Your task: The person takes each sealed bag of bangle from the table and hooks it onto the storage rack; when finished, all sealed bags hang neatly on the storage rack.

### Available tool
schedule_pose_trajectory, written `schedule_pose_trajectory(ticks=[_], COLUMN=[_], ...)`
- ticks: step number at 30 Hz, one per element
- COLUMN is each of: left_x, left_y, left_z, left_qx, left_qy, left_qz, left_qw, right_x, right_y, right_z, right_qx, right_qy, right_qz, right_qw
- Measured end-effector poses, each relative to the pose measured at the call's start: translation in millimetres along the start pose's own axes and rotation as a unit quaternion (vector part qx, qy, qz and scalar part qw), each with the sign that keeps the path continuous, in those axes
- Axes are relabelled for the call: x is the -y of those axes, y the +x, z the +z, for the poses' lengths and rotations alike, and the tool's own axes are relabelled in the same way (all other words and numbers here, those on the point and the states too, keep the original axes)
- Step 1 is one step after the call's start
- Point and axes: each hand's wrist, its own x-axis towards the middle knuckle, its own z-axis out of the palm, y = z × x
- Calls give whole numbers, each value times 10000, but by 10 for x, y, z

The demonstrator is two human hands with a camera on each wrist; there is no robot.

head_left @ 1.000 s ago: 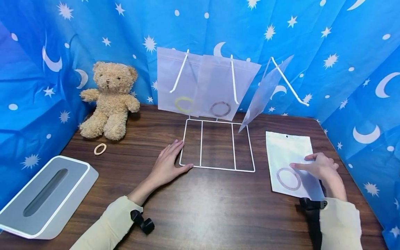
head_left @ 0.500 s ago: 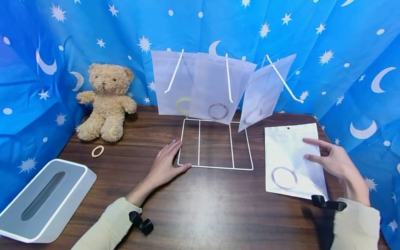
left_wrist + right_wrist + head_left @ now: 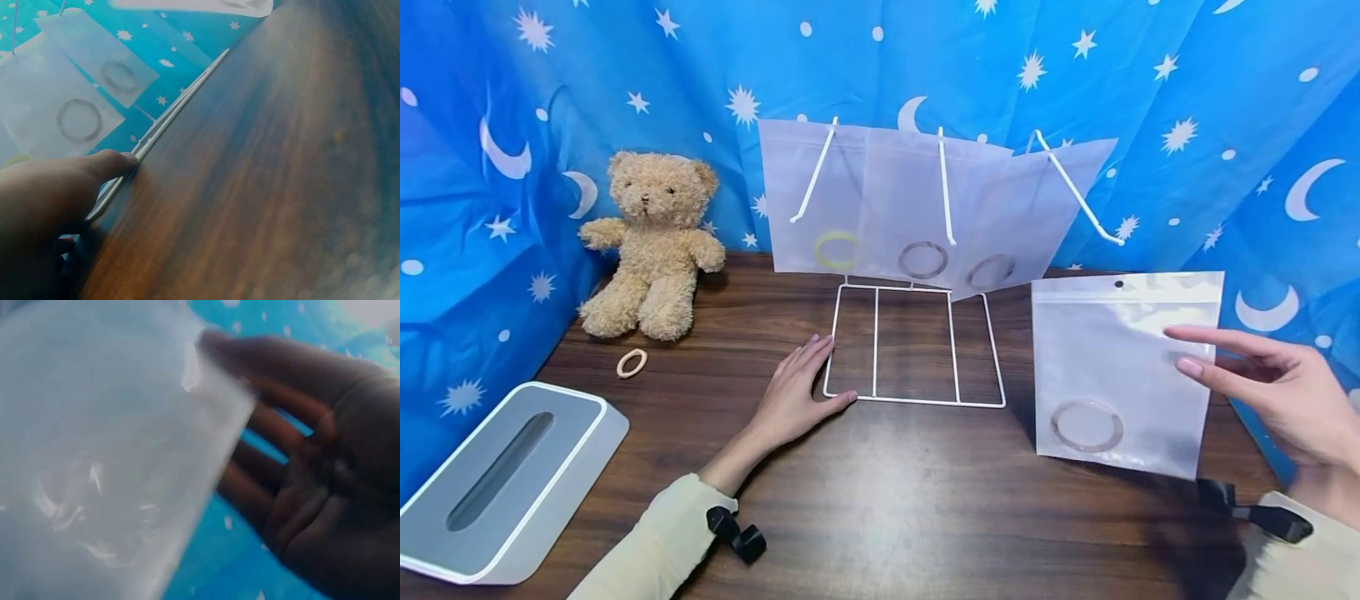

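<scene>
My right hand (image 3: 1292, 392) pinches a white zip bag (image 3: 1120, 358) by its right edge, thumb in front and fingers behind. The bag is tilted up over the table's right side, a brownish bangle (image 3: 1086, 425) showing through near its bottom. In the right wrist view the bag (image 3: 112, 456) fills the left half. My left hand (image 3: 793, 396) rests at the left front corner of a white wire rack (image 3: 917, 402), fingers spread, thumb at the front wire. Three similar bags (image 3: 902, 192) hang from the rack's prongs, a ring showing in each, one yellow-green.
A teddy bear (image 3: 655, 250) sits at the back left, a small wooden ring (image 3: 632, 363) in front of it. A grey and white tissue box (image 3: 505, 483) stands at the left front. A blue starry curtain (image 3: 880, 67) closes off the back and sides.
The right hand has lifted the bag from lying on the table and drawn it right, tilting it up. The rightmost hanging bag has swung to face forward. The left hand stays at the rack.
</scene>
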Motion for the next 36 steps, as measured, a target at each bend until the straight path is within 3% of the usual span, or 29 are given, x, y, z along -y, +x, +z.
schedule_pose_trajectory(ticks=[4, 8, 13, 15, 19, 26, 30, 36], left_x=[7, 9, -1, -7, 2, 17, 13, 3], left_y=[-12, -10, -18, -20, -15, -16, -14, -11], left_z=[-7, -2, -1, -3, 3, 7, 2, -5], left_qx=[17, 14, -6, -8, 5, 46, 75, 102], left_qy=[10, 36, -12, -39, -24, 4, 7, -57], left_qz=[-27, -19, -15, -19, -22, -31, -59, -99], left_qw=[10000, 10000, 10000, 10000, 10000, 10000, 10000, 9999], right_x=[338, 644, 946, 1039, 1178, 1348, 1432, 1495], right_y=[-33, -39, -72, -91, -107, -88, -63, -30], right_z=[140, 351, 674, 800, 1056, 1443, 1572, 1668], right_qx=[-319, -450, -546, -664, -922, -1230, -1606, -1886], right_qy=[761, 1606, 3150, 3388, 3464, 4039, 4032, 3838], right_qz=[-672, -1107, -1504, -1644, -2032, -2701, -2679, -2563], right_qw=[9943, 9798, 9355, 9240, 9112, 8653, 8601, 8669])
